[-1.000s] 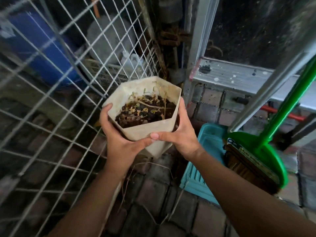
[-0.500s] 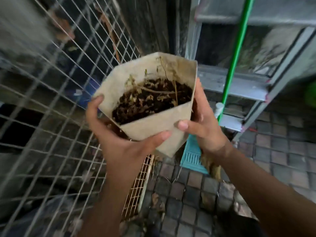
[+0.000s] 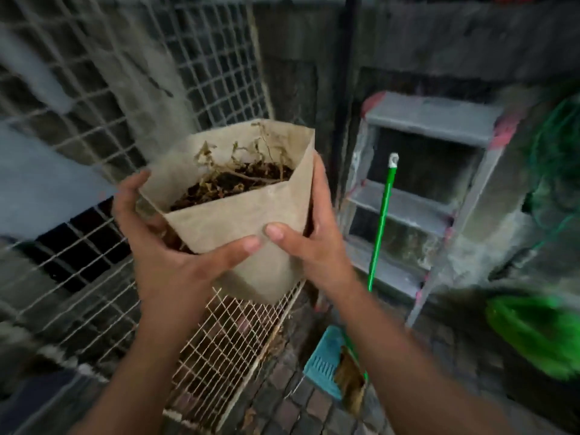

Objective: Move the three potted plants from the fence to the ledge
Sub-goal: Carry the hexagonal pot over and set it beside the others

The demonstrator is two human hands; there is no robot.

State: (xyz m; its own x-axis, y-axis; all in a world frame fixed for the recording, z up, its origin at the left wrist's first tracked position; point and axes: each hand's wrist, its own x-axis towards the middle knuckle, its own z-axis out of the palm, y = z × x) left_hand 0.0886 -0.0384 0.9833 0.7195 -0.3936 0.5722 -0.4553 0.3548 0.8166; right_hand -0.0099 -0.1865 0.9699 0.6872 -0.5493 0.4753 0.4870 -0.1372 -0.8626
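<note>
A dirty beige angular plant pot (image 3: 248, 221) with dark soil and dried stems is held up in front of me, tilted slightly. My left hand (image 3: 163, 246) cups its left side and underside. My right hand (image 3: 310, 243) wraps its right side, thumb across the front. The wire mesh fence (image 3: 103, 98) stands just behind and to the left of the pot. A dark concrete ledge (image 3: 455, 36) runs along the top of the wall at the upper right. No other pots show.
A grey stepladder (image 3: 430, 196) leans on the wall at right, with a green broom handle (image 3: 381, 227) in front of it. A teal dustpan (image 3: 326, 362) lies on the brick paving. A rusty mesh panel (image 3: 232, 346) leans below the pot. Green objects blur at far right.
Both hands have lifted the pot higher, away from the ground by the fence. My view has tilted upward, bringing the wall top and the whole ladder into sight.
</note>
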